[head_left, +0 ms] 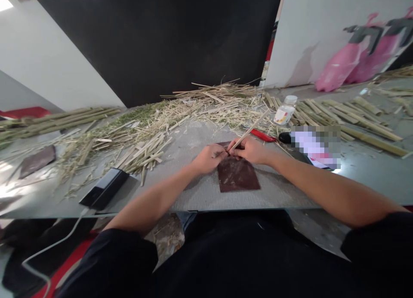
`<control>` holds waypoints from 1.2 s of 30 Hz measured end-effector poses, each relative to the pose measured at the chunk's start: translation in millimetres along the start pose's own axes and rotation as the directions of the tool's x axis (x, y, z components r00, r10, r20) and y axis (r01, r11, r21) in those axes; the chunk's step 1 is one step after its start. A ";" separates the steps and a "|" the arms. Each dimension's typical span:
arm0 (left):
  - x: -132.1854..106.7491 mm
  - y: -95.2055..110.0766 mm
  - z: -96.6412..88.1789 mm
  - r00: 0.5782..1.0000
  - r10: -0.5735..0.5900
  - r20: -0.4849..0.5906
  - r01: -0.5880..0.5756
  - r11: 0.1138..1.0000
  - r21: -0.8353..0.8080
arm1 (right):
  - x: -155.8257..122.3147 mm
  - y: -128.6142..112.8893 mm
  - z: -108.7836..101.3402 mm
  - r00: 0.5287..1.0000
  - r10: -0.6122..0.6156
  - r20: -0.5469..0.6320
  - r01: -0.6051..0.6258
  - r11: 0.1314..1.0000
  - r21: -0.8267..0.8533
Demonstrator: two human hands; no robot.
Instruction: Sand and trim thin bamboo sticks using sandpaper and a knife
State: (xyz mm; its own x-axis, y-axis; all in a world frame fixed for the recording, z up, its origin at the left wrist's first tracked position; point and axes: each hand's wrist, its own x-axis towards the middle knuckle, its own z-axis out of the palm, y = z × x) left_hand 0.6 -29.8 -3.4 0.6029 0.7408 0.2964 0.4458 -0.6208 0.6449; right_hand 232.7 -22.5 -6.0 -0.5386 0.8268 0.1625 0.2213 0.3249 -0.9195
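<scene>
Above a dark reddish-brown square sheet [238,176] on the table, both my hands meet with their fingertips almost touching. My right hand [252,150] pinches a thin pale strip [250,130], perhaps split bamboo or a plant stem, which slants up and to the right. The fingers of my left hand [209,157] are pinched together at the strip's lower end, over something small and dark that I cannot make out. Just beyond my right hand lies a red-handled tool [263,135], its kind unclear.
Cut strips and shavings [206,104] pile up behind my hands. A black power bank [105,188] with a white cable sits left; a phone [314,149] lies right, near a white-capped bottle [285,110]. Split stalks [358,117] and pink spray bottles [342,63] are farther right.
</scene>
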 end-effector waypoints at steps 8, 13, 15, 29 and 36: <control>1.0 -2.3 -2.2 0.999 -0.018 0.042 0.017 1.000 0.006 | -2.2 4.0 -2.6 0.999 0.003 0.044 -0.001 0.999 -0.043; 0.2 -4.6 -7.6 0.998 -0.011 0.061 -0.002 0.977 0.211 | 1.6 13.2 -9.7 0.997 -0.069 0.040 0.079 0.905 -0.418; -1.9 -5.4 -9.8 0.988 -0.046 0.148 -0.009 0.936 0.353 | 3.3 15.2 -11.3 0.985 -0.143 0.093 0.171 0.839 -0.516; -2.5 -1.4 -12.4 0.912 -0.235 0.335 0.028 0.853 0.521 | 20.9 4.9 9.7 0.993 -0.057 0.101 0.116 0.509 -0.853; -2.0 -2.8 -11.7 0.906 -0.248 0.342 0.047 0.864 0.502 | 22.2 14.1 8.6 0.988 -0.088 0.124 0.152 0.528 -0.836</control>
State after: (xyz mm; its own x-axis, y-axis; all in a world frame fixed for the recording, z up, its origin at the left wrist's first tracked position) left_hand -9.6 -26.6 2.5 0.6620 0.7377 -0.1322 0.7455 -0.6301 0.2172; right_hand 216.8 -3.5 -18.5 -0.6526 0.7316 0.1971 0.7145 0.6808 -0.1614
